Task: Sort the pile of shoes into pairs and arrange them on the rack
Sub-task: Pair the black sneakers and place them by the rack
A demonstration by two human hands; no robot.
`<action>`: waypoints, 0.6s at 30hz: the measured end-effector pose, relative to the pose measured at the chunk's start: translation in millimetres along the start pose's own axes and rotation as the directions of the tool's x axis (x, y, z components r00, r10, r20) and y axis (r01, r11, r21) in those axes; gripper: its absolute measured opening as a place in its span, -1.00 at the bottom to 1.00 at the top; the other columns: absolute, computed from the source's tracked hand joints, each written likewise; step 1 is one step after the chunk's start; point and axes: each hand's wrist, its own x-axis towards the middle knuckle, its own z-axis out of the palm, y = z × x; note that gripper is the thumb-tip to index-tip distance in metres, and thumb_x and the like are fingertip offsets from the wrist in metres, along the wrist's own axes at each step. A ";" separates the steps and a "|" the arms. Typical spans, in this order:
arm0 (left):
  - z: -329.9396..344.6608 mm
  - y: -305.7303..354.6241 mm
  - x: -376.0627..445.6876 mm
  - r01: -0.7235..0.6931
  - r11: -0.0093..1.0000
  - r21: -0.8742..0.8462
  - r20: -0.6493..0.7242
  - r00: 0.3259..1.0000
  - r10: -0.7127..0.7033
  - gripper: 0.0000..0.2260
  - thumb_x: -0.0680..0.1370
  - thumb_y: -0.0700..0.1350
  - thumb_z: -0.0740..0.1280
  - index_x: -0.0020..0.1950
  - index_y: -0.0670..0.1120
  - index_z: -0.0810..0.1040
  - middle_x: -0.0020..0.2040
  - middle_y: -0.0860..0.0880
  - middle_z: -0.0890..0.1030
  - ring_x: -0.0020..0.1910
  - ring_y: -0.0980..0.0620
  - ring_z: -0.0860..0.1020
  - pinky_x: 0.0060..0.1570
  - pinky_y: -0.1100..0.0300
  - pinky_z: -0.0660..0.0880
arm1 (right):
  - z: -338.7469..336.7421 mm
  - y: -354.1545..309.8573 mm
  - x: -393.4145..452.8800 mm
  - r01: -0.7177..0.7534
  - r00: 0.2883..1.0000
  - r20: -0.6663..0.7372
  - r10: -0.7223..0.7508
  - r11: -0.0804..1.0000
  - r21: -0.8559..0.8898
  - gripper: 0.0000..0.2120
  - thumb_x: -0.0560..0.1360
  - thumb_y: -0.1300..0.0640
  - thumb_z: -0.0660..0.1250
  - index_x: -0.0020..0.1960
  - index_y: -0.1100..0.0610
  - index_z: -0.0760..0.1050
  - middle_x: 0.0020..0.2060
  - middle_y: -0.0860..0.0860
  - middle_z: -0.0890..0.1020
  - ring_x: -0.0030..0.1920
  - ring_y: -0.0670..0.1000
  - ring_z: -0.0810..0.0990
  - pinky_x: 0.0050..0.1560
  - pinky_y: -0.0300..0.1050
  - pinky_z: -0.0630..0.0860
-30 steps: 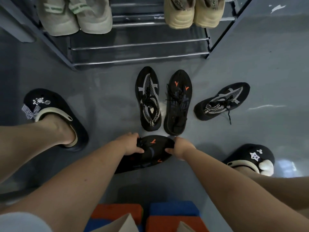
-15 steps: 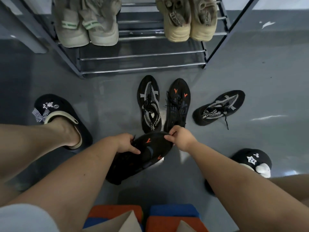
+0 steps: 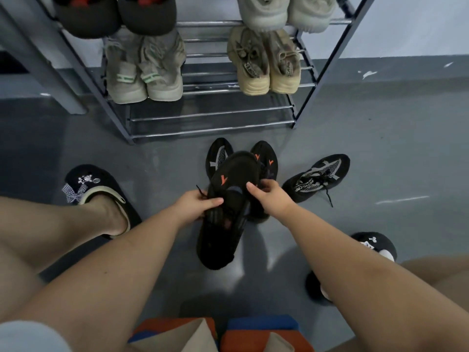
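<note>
I can read little here. The tongue strap of the black-and-white sneaker (image 3: 316,177) lying on the floor at right carries white capitals, roughly "ENECAR", with the ends cut off. The straps on the beige sneakers (image 3: 264,63) on the rack bear dark lettering too small to make out.

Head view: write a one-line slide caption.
Both hands, left hand and right hand, hold a black orange-marked sneaker above the floor before the shoe rack.

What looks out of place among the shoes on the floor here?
The black-and-white sneaker on the right lies angled apart, away from its match, with a lace trailing on the floor. Both hands hold an orange-marked sneaker.
</note>
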 end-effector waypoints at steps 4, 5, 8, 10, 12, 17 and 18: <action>14.3 24.0 -6.1 -0.038 0.969 -0.246 -0.061 0.998 0.024 -0.95 0.55 -0.13 0.31 -0.06 -0.10 0.54 -0.16 -0.07 0.62 -0.46 0.17 0.62 -0.52 0.33 0.50 | 10.6 8.3 -11.7 -0.200 0.948 0.284 0.144 0.963 0.182 -0.64 0.47 -0.24 0.30 0.08 0.01 0.50 0.09 0.01 0.63 0.13 0.09 0.60 0.12 -0.03 0.53; 16.0 26.9 -5.7 -0.040 0.956 -0.290 -0.070 0.997 0.020 -0.93 0.56 -0.12 0.31 -0.05 -0.11 0.54 -0.17 -0.05 0.62 -0.46 0.18 0.62 -0.53 0.34 0.49 | 11.8 8.2 -12.5 -0.194 0.948 0.295 0.116 0.949 0.250 -0.68 0.48 -0.19 0.31 0.08 0.02 0.50 0.11 0.01 0.63 0.12 0.07 0.61 0.11 -0.05 0.53; 16.8 32.3 -5.2 -0.030 0.931 -0.364 -0.067 0.998 0.006 -0.80 0.55 -0.05 0.30 0.09 -0.13 0.53 -0.12 -0.03 0.64 -0.26 0.11 0.65 -0.37 0.26 0.59 | 9.5 7.2 -10.6 -0.124 0.969 0.243 0.037 0.927 0.354 -0.66 0.51 -0.11 0.31 0.17 0.08 0.51 0.10 0.03 0.63 0.10 0.04 0.60 0.07 -0.10 0.55; 17.4 31.7 -4.2 0.006 0.931 -0.365 -0.001 1.000 -0.007 -0.75 0.56 0.01 0.28 0.13 -0.12 0.52 -0.06 -0.04 0.65 -0.13 0.07 0.63 -0.25 0.23 0.60 | 7.3 8.0 -7.3 -0.130 0.979 0.193 0.057 0.913 0.386 -0.61 0.50 -0.12 0.33 0.18 0.13 0.52 0.10 0.06 0.64 0.11 0.06 0.61 0.17 -0.02 0.53; 21.6 27.2 -6.3 0.070 0.943 -0.324 0.108 0.993 -0.037 -0.79 0.57 0.03 0.25 0.08 -0.08 0.52 -0.05 -0.04 0.65 -0.10 0.05 0.62 -0.20 0.23 0.59 | 5.3 9.7 -3.0 -0.129 0.988 0.129 0.084 0.906 0.403 -0.57 0.49 -0.12 0.34 0.17 0.18 0.53 0.10 0.10 0.65 0.11 0.09 0.62 0.21 0.00 0.52; 42.7 8.2 -6.0 0.177 0.956 -0.234 0.323 0.942 -0.095 -0.82 0.56 -0.15 0.28 0.16 -0.01 0.48 0.07 -0.05 0.62 0.06 -0.05 0.59 0.19 -0.05 0.48 | -3.8 11.5 7.1 -0.132 0.991 0.030 0.133 0.889 0.439 -0.57 0.49 -0.12 0.33 0.19 0.19 0.53 0.12 0.11 0.64 0.01 0.06 0.61 -0.10 -0.14 0.55; 44.9 8.6 -4.2 0.168 0.951 -0.259 0.312 0.947 -0.082 -0.80 0.56 -0.18 0.29 0.17 -0.02 0.47 0.07 -0.05 0.62 0.04 -0.05 0.60 0.14 -0.02 0.51 | -5.6 11.1 8.8 -0.136 0.990 0.029 0.138 0.883 0.449 -0.56 0.50 -0.13 0.32 0.19 0.19 0.52 0.12 0.11 0.63 0.01 0.05 0.61 -0.13 -0.17 0.54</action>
